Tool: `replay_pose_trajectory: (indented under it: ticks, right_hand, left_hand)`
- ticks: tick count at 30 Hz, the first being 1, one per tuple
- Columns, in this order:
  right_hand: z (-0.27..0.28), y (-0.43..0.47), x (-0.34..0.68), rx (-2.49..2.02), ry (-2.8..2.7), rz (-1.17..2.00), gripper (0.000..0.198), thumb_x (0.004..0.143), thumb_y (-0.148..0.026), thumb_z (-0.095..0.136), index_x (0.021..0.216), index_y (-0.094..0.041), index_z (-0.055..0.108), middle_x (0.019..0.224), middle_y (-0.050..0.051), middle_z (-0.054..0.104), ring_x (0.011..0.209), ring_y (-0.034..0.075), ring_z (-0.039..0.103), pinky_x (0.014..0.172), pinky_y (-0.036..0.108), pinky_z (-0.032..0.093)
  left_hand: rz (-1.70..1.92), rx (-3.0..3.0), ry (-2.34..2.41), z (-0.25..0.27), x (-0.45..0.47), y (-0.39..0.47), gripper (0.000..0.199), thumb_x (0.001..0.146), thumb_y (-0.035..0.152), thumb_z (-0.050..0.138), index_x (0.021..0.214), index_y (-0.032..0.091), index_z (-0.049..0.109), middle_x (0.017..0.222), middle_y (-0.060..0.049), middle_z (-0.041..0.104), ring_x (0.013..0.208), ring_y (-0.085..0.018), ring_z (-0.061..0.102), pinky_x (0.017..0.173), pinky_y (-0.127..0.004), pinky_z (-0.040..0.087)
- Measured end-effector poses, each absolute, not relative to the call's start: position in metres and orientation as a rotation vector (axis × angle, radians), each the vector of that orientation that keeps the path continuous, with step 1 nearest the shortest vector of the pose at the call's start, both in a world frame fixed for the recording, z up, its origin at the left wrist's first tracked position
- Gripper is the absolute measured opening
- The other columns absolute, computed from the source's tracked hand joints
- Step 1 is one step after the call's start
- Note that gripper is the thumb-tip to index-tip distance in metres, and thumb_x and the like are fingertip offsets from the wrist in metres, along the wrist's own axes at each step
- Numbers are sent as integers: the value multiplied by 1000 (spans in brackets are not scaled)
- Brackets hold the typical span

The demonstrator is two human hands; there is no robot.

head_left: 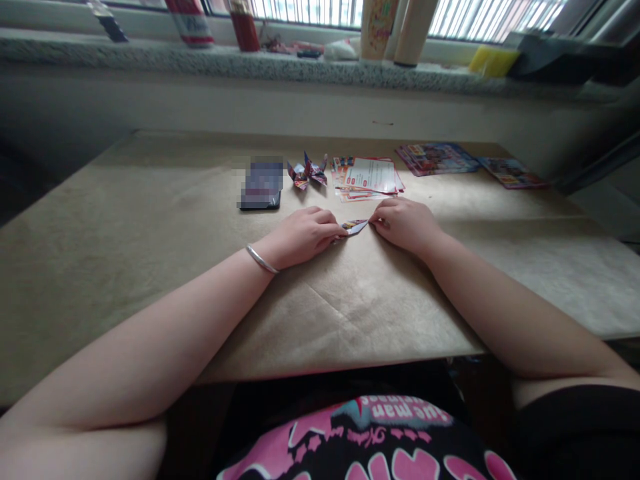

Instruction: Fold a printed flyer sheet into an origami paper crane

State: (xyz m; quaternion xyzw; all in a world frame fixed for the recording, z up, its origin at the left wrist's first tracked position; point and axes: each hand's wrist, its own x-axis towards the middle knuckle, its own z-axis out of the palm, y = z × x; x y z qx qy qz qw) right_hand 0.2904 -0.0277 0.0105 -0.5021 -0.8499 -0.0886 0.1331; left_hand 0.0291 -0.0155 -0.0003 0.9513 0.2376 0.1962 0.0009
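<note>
Between my hands, low over the table, is a small folded piece of printed paper [356,227], narrow and pointed towards the right. My left hand [314,233], with a silver bangle at the wrist, is closed on its left end, and the fingers hide part of it. The fingertips of my right hand [404,223] pinch the pointed right tip. Just beyond my hands stand folded paper cranes [307,173] with printed colours. Right of them lies a loose stack of printed paper sheets [369,177].
A phone [262,185], blurred out, lies left of the cranes. Glossy printed cards [437,159] are fanned at the back right, with another pile [513,172] beside them. Bottles and a yellow item [494,61] stand on the stone windowsill [300,69] behind the table [150,220].
</note>
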Motion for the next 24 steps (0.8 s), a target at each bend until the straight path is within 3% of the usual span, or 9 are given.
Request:
replay_pose_trajectory:
  ticks: [6,12,17,24]
  right_hand:
    - [9,-28,291,-1530,-2375,-266,21,88,-21,56,93,-21,76,105,8,74,96,25,66,75,35,47]
    - [9,-34,279,-1155,-2525,-177,21,90,-22,55,98,-20,75,99,7,74,97,24,64,87,36,48]
    - [6,-35,272,-1156,-2532,-74,21,90,-21,55,95,-20,76,98,6,74,94,23,65,84,34,49]
    - [6,-33,275,-1222,-2505,-30,25,92,-23,54,99,-18,77,102,8,76,96,22,68,89,36,51]
  left_hand:
    - [600,3054,740,-1,30,-15,32,99,24,47,116,26,74,105,-8,70,92,-20,62,83,-34,50]
    - [622,3075,721,-2,30,-15,31,99,23,47,114,26,74,103,-8,70,90,-19,62,81,-33,50]
    - [638,3012,718,-5,27,-13,32,100,24,47,117,28,73,103,-7,70,92,-19,62,83,-33,50]
    - [688,2895,697,-1,28,-13,27,98,27,51,104,18,75,98,-8,71,90,-18,63,82,-31,51]
